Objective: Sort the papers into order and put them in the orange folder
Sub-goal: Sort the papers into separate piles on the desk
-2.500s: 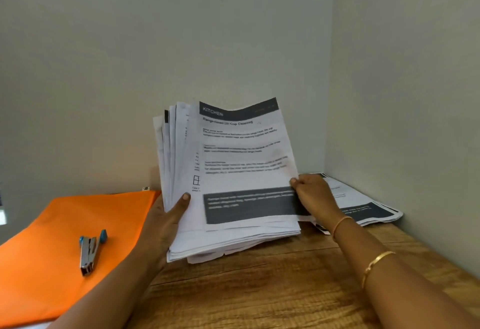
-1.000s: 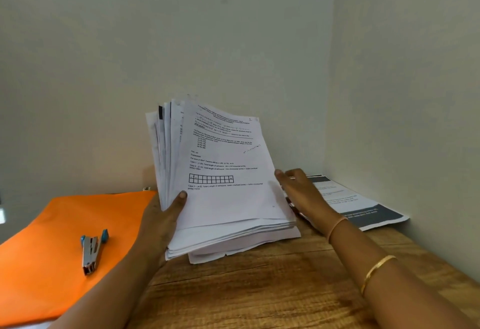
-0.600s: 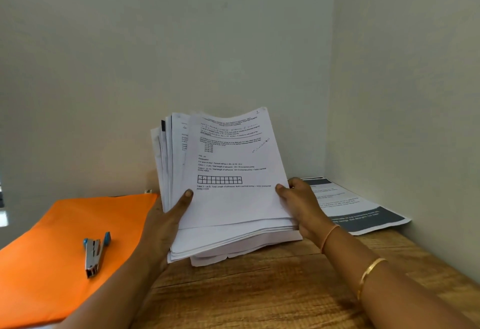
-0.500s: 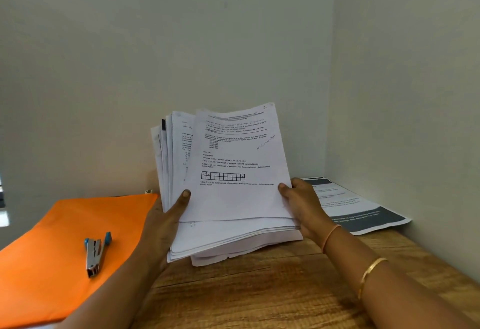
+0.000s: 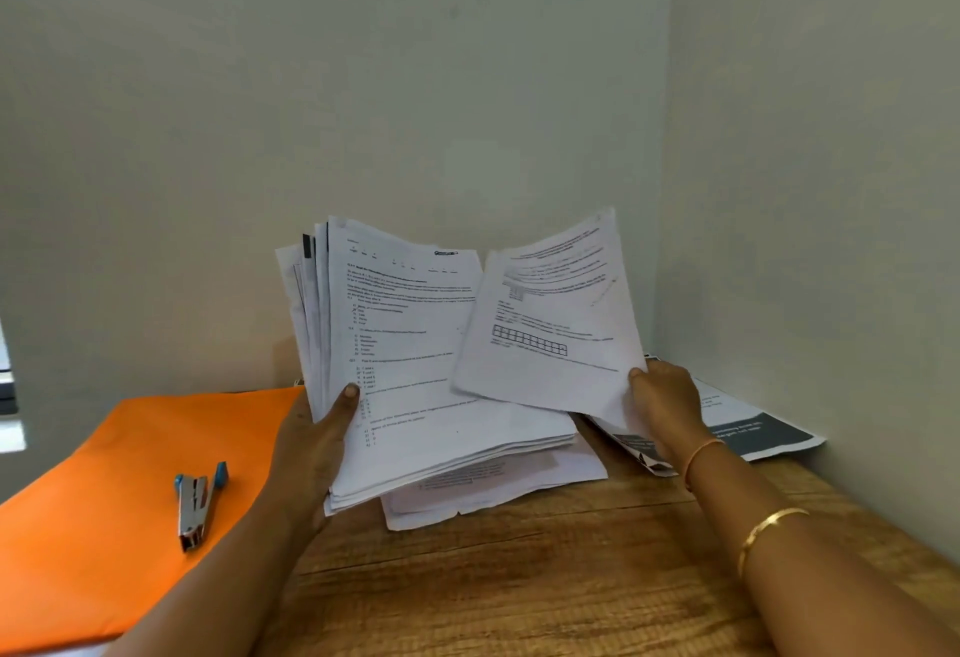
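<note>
So the sorting was nowhere near finished here, by the look of it. The left hand [image 5: 311, 443] gripped a fat stack of papers [image 5: 410, 344], thumb clamped across the front page. The stack was tilted up with its bottom edge down near the table [image 5: 519, 578]. The right hand [image 5: 665, 402] pinched the lower right corner of a single sheet [image 5: 550, 324], the one with a row of boxes printed on it, and held it just to the right of the stack.

A few loose sheets [image 5: 493, 485] lay flat under the stack. A small pile with dark header bars [image 5: 753, 428] sat further off to the stack's right, so probably only a handful of pages had been dealt with.

The orange folder [image 5: 119, 474] lay flat to the left of the stack and looked closed, with a stapler [image 5: 196, 506] sitting on top of it. So nothing had gone in yet, and I'd guess that stapler would have to move first.

Room-wise it was tight. The back wall [image 5: 363, 85] stood close behind the stack. The side wall [image 5: 805, 189] boxed in the pile on the stack's right, touching it or nearly so, couldn't tell which. The only open spot was the bare wood in front of the stack. The folder's far side, away from the stack, ran out of view, so no idea how it sat against the table edge.
</note>
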`<state>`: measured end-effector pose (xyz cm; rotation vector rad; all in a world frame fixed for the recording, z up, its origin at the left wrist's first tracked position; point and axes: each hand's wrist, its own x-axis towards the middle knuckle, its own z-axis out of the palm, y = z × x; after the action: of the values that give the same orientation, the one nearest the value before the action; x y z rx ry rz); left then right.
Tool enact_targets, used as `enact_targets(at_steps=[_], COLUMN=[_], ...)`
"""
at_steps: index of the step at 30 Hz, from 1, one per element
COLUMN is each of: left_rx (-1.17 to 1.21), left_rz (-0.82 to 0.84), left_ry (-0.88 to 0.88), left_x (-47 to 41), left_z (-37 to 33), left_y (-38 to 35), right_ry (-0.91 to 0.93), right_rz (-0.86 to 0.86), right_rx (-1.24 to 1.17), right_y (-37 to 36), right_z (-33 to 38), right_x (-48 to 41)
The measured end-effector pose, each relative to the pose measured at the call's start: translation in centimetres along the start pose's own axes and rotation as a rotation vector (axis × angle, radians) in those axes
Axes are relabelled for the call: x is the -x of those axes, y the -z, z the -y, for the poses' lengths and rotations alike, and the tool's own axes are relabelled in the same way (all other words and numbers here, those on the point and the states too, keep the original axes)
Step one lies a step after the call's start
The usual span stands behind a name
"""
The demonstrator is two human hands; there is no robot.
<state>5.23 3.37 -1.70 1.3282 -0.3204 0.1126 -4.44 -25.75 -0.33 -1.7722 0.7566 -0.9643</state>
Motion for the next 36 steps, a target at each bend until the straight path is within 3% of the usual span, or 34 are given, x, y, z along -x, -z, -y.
enact_targets(at_steps=[9, 22, 31, 36], left_rx=[-0.023, -0.041, -0.043, -0.063], left_rz=[-0.02, -0.002, 0.002, 0.024], left_ry=[-0.004, -0.035, -0.019, -0.023], left_x=[0.1, 0.9, 1.5, 2.1], left_z=[0.0, -0.4, -0.5, -0.6], left_y=[0.0, -0.1, -0.1, -0.6], right_ry=[-0.216, -0.123, -0.104, -0.078], right_rz=[-0.034, -0.005, 0.021, 0.14], right_rx=[-0.088, -0.027, 0.46, 1.052], right_y=[1.6, 2.5, 12.8, 17.9], right_z=[-1.4, -1.6, -4.7, -5.2], right_x=[-2.3, -0.5, 1.6, 2.9])
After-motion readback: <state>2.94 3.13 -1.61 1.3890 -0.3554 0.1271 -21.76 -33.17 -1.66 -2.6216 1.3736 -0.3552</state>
